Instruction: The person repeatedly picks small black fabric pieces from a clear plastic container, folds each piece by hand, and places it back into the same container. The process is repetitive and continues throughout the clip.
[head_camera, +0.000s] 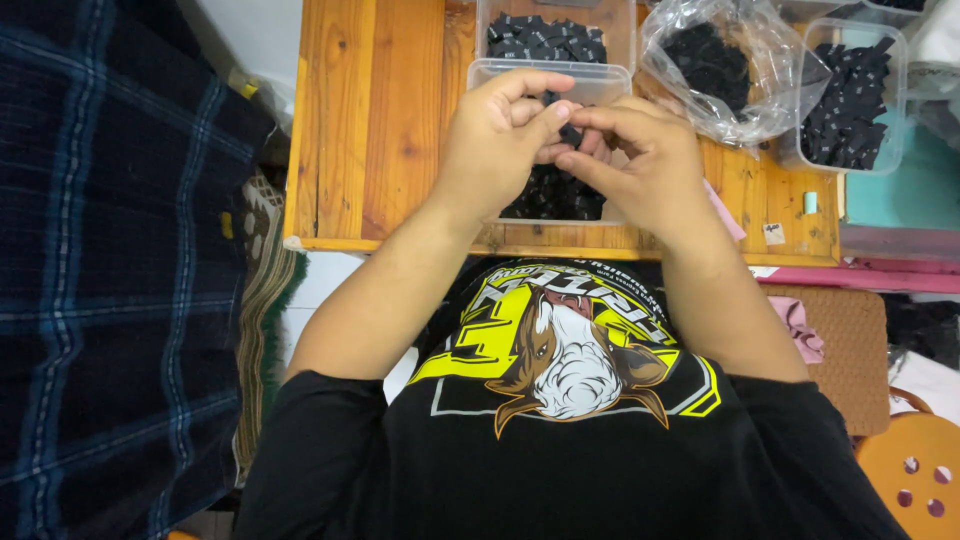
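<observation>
While a dark plaid cloth (110, 260) hung at the left, the wooden surface (365, 120) carried everything. Nearest, both hands met over a clear tub (600, 82) of small black pieces (550, 195): the left hand (497, 140) and right hand (640, 160) pinched one black piece (570, 133) between fingertips. Beyond stood a second tub (556, 35), a clear bag (715, 65) and a third tub (850, 95), all holding black pieces.

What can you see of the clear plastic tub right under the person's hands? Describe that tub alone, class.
The clear plastic tub is a rectangular container with rounded corners and a raised rim, sitting on the wooden table near its front edge. It holds a heap of small black pieces. The left hand and right hand meet above it, pinching one black piece and hiding its middle. A second tub stands behind it.
</observation>
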